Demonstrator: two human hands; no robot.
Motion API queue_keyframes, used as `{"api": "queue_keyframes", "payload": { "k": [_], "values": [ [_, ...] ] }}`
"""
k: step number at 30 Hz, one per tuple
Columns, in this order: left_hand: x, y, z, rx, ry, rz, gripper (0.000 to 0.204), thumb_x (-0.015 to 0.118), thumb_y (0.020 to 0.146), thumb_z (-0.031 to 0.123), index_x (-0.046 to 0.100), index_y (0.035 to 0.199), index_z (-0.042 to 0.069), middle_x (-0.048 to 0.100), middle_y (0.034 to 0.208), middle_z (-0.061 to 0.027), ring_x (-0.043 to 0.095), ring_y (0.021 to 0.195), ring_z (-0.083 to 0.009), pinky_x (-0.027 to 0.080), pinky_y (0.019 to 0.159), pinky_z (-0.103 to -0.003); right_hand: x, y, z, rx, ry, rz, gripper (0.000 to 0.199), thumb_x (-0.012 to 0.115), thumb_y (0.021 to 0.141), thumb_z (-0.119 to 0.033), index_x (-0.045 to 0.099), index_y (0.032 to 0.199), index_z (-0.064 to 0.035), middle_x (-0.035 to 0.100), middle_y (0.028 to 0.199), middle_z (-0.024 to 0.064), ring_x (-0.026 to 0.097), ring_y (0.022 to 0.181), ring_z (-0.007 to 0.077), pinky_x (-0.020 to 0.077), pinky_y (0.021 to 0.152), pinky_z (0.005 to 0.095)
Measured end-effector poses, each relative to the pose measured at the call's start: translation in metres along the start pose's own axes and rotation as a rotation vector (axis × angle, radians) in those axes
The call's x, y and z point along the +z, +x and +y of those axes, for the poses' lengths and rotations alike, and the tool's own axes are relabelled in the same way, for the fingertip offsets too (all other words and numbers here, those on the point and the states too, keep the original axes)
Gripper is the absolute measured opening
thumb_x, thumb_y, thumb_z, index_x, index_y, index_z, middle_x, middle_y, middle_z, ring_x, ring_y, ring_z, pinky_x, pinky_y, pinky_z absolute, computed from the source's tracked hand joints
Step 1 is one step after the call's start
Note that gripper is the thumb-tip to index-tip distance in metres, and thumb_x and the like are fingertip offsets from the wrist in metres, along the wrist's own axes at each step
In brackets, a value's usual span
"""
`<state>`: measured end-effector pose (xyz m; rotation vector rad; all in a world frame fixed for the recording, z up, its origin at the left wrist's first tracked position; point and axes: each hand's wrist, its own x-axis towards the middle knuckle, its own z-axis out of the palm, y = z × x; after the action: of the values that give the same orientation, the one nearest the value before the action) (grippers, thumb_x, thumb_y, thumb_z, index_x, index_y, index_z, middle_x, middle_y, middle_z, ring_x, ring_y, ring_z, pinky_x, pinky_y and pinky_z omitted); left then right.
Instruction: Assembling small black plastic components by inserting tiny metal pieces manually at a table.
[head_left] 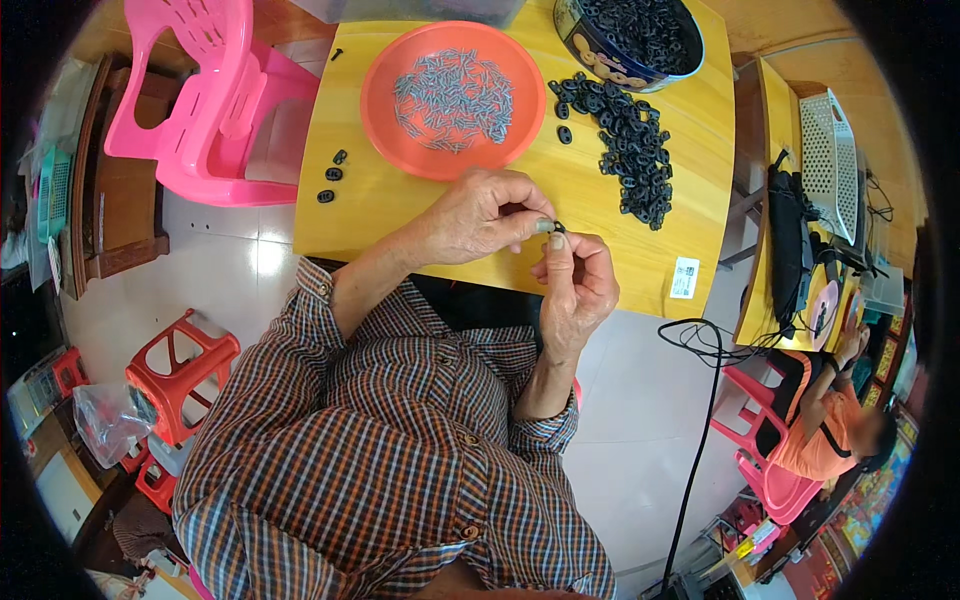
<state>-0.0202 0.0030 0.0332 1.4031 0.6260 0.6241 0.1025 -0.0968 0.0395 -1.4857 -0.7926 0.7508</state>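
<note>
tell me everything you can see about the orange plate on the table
The orange plate is round, shallow and looks like plastic, with a raised rim. It lies flat on the yellow wooden table, near its far edge, beyond the person's hands. A loose heap of small grey metal pins lies in its middle, with bare orange all round. A pile of small black oval parts lies on the table just right of it, apart from the rim. No hand touches it.
</note>
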Motion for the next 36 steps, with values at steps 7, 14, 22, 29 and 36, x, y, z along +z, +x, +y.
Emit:
{"api": "queue_keyframes", "payload": {
  "k": [7, 14, 22, 29, 36],
  "values": [
    [-0.005, 0.002, -0.003, -0.029, 0.039, -0.064, 0.007, 0.059, 0.088, 0.003, 0.061, 0.091, -0.003, 0.062, 0.076, -0.0035, 0.060, 0.058, -0.0076, 0.048, 0.052, -0.021, -0.004, 0.001, 0.002, -0.004, -0.083, -0.084, 0.013, 0.062, 0.088, -0.007, 0.055, 0.080, 0.0011, 0.056, 0.066, 0.0030, 0.052, 0.052, 0.0072, 0.0437, 0.047, 0.0212],
    [-0.001, 0.003, -0.006, -0.091, 0.018, -0.058, 0.010, 0.058, 0.089, 0.005, 0.062, 0.093, -0.003, 0.065, 0.081, -0.0043, 0.062, 0.059, -0.0092, 0.050, 0.054, -0.022, -0.005, 0.003, 0.002, 0.101, -0.010, -0.062, 0.013, 0.061, 0.089, -0.009, 0.057, 0.081, 0.0005, 0.057, 0.067, 0.0019, 0.051, 0.052, 0.0062, 0.0436, 0.048, 0.0207],
    [0.004, 0.028, -0.006, 0.276, 0.491, 0.096, 0.017, 0.057, 0.084, 0.000, 0.061, 0.100, -0.004, 0.062, 0.088, -0.0100, 0.063, 0.069, -0.0199, 0.051, 0.060, -0.031, -0.006, 0.008, 0.007, 0.117, 0.092, 0.061, 0.012, 0.059, 0.091, -0.013, 0.057, 0.088, -0.0014, 0.058, 0.069, 0.0020, 0.052, 0.055, 0.0062, 0.0424, 0.051, 0.0189],
    [0.012, 0.059, 0.002, 0.377, 1.128, 0.166, 0.030, 0.054, 0.073, -0.001, 0.058, 0.103, -0.007, 0.057, 0.108, -0.0165, 0.053, 0.107, -0.0309, 0.049, 0.081, -0.038, -0.011, 0.012, 0.011, 0.189, 0.224, 0.115, 0.012, 0.060, 0.091, -0.013, 0.058, 0.086, -0.0018, 0.058, 0.070, 0.0030, 0.050, 0.053, 0.0068, 0.0405, 0.050, 0.0193],
    [0.015, 0.071, -0.003, 0.273, 1.329, 0.002, 0.019, 0.054, 0.073, 0.003, 0.058, 0.087, -0.009, 0.056, 0.096, -0.0169, 0.052, 0.100, -0.0297, 0.049, 0.081, -0.036, -0.014, 0.013, 0.011, 0.198, 0.255, 0.137, 0.012, 0.060, 0.091, -0.013, 0.058, 0.086, -0.0019, 0.059, 0.071, 0.0029, 0.050, 0.053, 0.0065, 0.0399, 0.049, 0.0189]
  ]
}}
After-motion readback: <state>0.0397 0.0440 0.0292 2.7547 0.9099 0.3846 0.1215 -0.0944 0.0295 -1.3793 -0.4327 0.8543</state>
